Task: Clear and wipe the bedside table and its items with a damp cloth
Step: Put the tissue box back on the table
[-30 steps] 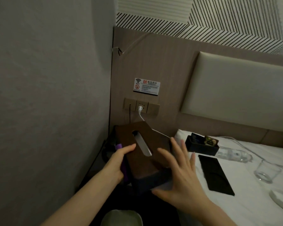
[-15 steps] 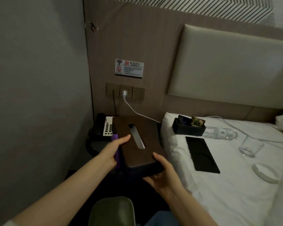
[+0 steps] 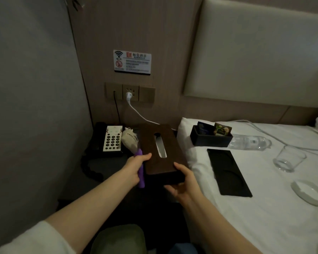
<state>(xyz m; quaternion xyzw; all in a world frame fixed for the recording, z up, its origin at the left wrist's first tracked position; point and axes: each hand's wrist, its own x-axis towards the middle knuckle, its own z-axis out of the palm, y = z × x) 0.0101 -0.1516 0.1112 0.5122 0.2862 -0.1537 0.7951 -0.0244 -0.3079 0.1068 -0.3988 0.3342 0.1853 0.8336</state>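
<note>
Both hands hold the tissue box [image 3: 160, 149]: left hand [image 3: 134, 167] also pinches the purple cloth [image 3: 141, 173], right hand [image 3: 182, 182] grips underneath. Clearing step; next, put it on the bed [image 3: 264, 208].

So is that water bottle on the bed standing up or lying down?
Lying down. The water bottle rests on its side on the white bed, behind the black tray.

Single head-worn view, angled forward and down, close over the bedside table [image 3: 106, 165] and bed [image 3: 264, 208] edge.
</note>
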